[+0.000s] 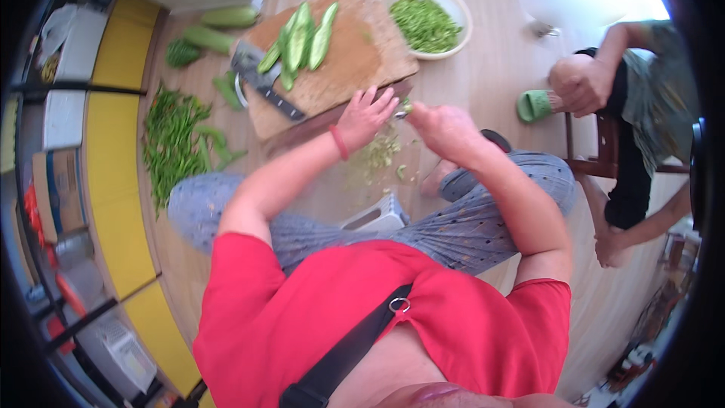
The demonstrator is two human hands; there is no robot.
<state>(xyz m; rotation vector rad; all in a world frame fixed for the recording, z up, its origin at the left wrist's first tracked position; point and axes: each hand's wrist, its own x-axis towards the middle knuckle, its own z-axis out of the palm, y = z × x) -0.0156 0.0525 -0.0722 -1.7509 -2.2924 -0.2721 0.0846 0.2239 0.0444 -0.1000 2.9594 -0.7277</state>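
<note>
Far left: brown cardboard box (57, 190) on a shelf, white flat packages (66, 117) above it, labels too blurry to make out. Then a loose heap of thin green beans (172, 140) spread on the pale wooden floor (498, 68), with a few fat light-green gourds (219, 26) above. Next, a round wooden chopping board (343, 60) with sliced green gourd halves (302, 38) and a dark-handled cleaver (264, 83) lying on it. Left hand (368, 115), red band at the wrist, fingers spread and loosely curled toward a small green vegetable piece (405, 106). Right hand (445, 130) pinching that same piece at its tip, so it sits right between both hands, just below the board. Pale green scraps (381, 153) underneath. Cream bowl of chopped greens (427, 19) up top. Far right, another seated person's hand (581, 85) resting on a knee.
</note>
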